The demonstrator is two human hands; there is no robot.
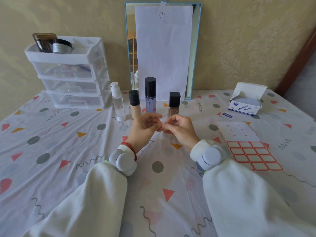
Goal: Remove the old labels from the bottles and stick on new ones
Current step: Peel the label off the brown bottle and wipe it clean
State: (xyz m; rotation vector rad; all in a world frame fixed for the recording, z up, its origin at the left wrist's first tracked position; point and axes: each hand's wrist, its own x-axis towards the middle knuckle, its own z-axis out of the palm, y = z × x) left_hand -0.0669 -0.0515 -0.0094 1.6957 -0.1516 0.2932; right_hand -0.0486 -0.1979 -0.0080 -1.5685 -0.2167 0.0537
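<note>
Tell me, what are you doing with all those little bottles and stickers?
A person's left hand and right hand meet above the table, pinching something tiny between the fingertips, too small to make out. Four bottles stand untouched in a row behind the hands. A sticker sheet with red-edged labels, its upper part already empty, lies to the right, near an alcohol pads box.

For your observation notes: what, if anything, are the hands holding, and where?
Left hand and right hand meet fingertip to fingertip, pinching something tiny and pale; what it is cannot be told.
</note>
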